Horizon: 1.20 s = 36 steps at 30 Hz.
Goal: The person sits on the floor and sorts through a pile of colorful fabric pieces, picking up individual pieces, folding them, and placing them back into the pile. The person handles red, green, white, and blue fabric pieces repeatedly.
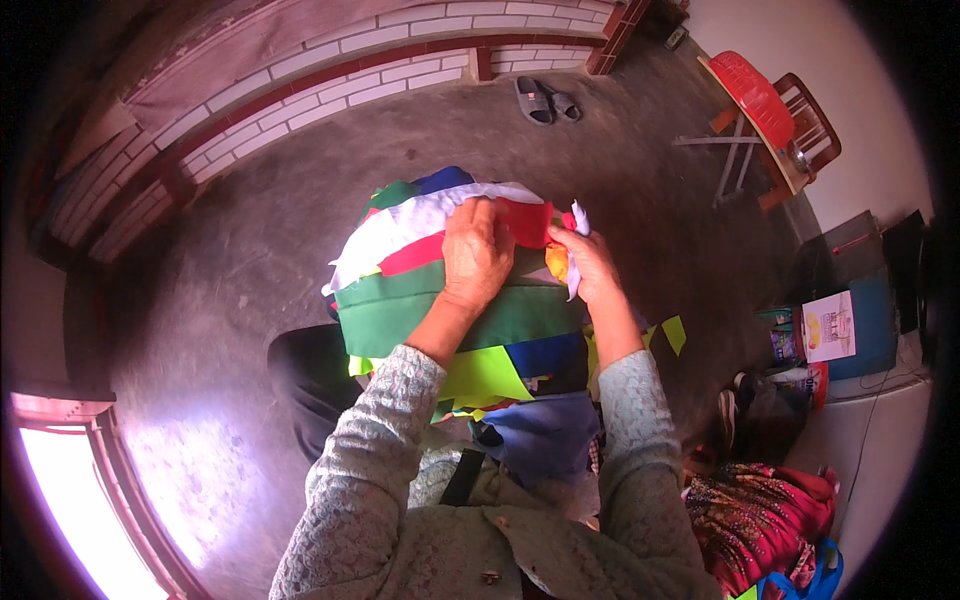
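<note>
A patchwork cloth (pixel 420 290) of white, red, green, blue and lime pieces lies spread over my lap. My left hand (pixel 478 250) is closed, its curled fingers gripping the cloth where a white strip meets a red one. To the right, my right hand (pixel 590 262) closes around the red edge and a bunch of small fabric scraps (pixel 557 262) in yellow and lavender. Its fingertips are partly hidden by the fabric. Whether either hand holds a needle or thread is too small to make out. Below, a blue-grey cloth (pixel 545 430) hangs over my lap.
Grey slippers (pixel 535 102) lie on the concrete floor (pixel 230 300) ahead. A folding table (pixel 750 120) with a red plastic item stands at the far right, by a wooden chair (pixel 815 115). Dark red patterned fabric (pixel 760 520) is heaped at my near right. White brickwork (pixel 370 85) edges the far side.
</note>
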Each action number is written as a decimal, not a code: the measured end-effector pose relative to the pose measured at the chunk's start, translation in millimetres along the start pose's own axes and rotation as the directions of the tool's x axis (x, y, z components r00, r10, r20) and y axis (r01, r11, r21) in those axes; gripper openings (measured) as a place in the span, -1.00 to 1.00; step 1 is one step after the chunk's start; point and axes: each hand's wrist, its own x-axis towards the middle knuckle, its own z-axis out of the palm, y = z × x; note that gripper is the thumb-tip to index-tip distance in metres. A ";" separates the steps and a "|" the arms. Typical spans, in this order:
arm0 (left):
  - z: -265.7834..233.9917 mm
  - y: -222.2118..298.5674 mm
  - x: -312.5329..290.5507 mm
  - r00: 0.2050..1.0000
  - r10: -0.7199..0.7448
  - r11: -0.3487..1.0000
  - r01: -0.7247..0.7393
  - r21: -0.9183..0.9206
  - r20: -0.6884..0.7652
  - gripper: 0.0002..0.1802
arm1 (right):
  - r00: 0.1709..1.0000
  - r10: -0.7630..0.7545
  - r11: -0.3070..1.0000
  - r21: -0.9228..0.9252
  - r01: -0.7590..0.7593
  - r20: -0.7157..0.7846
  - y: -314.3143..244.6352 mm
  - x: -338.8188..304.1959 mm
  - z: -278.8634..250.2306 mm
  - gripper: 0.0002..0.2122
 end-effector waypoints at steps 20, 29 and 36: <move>5.6 -1.6 -4.0 0.917 0.270 0.932 -0.326 0.159 0.294 -0.81 | 0.893 -0.279 0.408 0.885 -0.222 0.353 66.4 -67.0 -55.3 -0.77; 5.2 -2.8 -3.8 0.909 0.313 0.907 -0.372 0.198 0.276 -0.84 | 0.846 -0.413 0.304 0.927 -0.222 0.338 101.2 -77.2 -52.8 -0.68; 2.2 5.0 0.1 0.906 0.378 0.911 -0.401 0.097 0.188 -0.81 | 0.886 -0.387 0.342 0.932 -0.119 0.255 115.8 -72.2 -62.7 -0.65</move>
